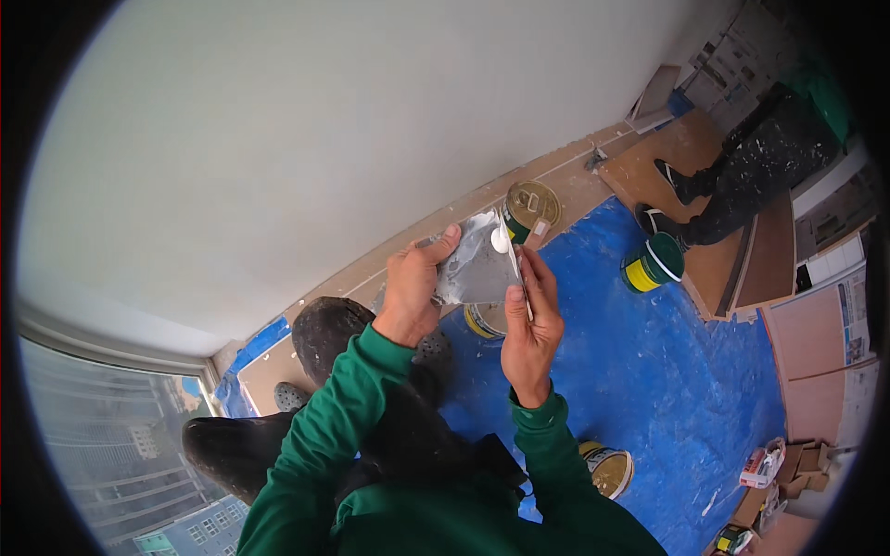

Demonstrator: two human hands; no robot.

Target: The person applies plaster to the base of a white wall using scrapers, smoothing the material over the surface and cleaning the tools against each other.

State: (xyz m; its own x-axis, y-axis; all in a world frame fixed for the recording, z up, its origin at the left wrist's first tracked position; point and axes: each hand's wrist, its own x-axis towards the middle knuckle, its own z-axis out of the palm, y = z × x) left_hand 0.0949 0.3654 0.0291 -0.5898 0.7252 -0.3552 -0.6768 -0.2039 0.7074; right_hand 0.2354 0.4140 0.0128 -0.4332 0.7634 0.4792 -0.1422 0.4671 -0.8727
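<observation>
In front of my chest, my left hand (pixel 413 283) grips a flat grey metal filler blade (pixel 466 264) by its left side, thumb on top. White paste (pixel 501 241) is smeared along its upper edge and sits in a lump at its right end. My right hand (pixel 533 329) is closed on a thin blade (pixel 514 259), seen nearly edge-on, with white paste on its upper part. This blade meets the right end of the flat one. Just beyond the hands stands a can (pixel 535 202) with a gold lid, and another can (pixel 487 320) is partly hidden below them.
Blue sheeting (pixel 640 361) covers the floor. A pale wall (pixel 324 139) rises ahead, with a window (pixel 120 445) at left. A green bucket (pixel 653 263) stands near another person's legs (pixel 769 157) on brown boards. By my right sleeve is an open can (pixel 609 471); boxes (pixel 797 468) lie lower right.
</observation>
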